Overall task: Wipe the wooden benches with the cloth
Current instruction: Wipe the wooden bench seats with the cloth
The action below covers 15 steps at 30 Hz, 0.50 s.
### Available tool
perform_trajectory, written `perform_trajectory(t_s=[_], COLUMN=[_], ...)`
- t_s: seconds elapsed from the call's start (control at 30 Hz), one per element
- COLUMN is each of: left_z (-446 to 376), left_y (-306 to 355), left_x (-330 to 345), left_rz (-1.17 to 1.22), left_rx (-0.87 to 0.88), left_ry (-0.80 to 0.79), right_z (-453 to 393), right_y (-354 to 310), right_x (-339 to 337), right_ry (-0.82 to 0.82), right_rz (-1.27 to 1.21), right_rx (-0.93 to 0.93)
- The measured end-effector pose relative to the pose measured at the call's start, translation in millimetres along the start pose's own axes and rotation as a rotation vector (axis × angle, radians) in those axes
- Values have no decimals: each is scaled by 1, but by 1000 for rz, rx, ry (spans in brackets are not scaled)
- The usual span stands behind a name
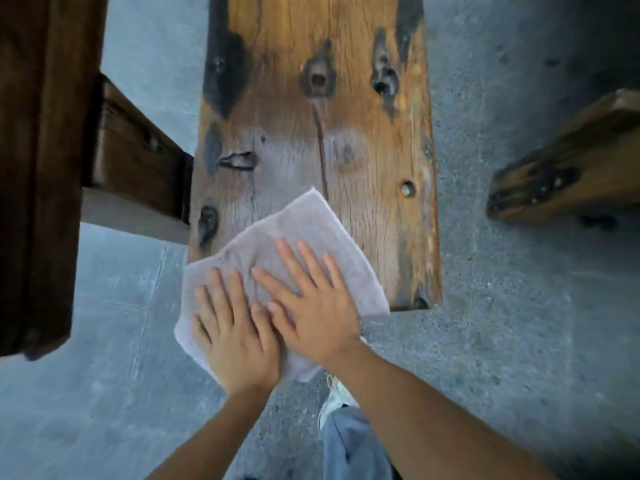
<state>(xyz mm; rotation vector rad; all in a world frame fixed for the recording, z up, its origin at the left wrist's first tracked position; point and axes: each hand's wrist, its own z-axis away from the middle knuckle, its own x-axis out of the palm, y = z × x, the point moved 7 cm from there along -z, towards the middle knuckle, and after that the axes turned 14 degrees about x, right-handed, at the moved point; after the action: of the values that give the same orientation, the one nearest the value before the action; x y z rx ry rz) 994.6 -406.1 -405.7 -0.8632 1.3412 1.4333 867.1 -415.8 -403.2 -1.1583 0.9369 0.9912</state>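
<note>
Cloth: A pale grey, square terry cloth (277,271) lies flat on the near end of the long, weathered brown wooden bench (346,133), one edge hanging off the end toward me.
Left hand: My left hand (235,337) presses on the cloth's near-left part, fingers straight and spread, holding nothing in a curl.
Right hand: My right hand (311,306) lies flat beside it, fingers fanned, its thumb side touching the left.
Why both palms: I judge two flat hands spread the pressure, so the cloth drags the full width of the plank rather than bunching.
Bench surface: Dark knots and small holes mark the grain; a greyish band sits just beyond the cloth.
Other wood: A second bench end (561,168) stands well apart at right; a dark brown wooden table edge (41,168) runs along the left.
Ground: Grey concrete floor (519,323), my blue trouser leg (349,445) and pale shoe (334,396) below.
Containers: None in view.
</note>
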Motion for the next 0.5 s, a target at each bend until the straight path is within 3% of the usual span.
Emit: perform_trajectory(t_s=[0.1,0.17,0.23,0.5], left_z=[-3,-26,-69,-309], left_y=[6,14,29,116], left_x=[9,7,3,-12], left_rz=[31,-87,-153,-101], left_rx=[-28,107,235,371], left_ry=[-3,6,-5,15], right_z=[-10,-37,-78,-272], right_y=[11,27,48,114], right_x=[-7,-15,-26,-86], right_ry=[4,-46,-95,-13], right_rz=[53,119,165,81], right_rx=[-259,-468,-565,-25])
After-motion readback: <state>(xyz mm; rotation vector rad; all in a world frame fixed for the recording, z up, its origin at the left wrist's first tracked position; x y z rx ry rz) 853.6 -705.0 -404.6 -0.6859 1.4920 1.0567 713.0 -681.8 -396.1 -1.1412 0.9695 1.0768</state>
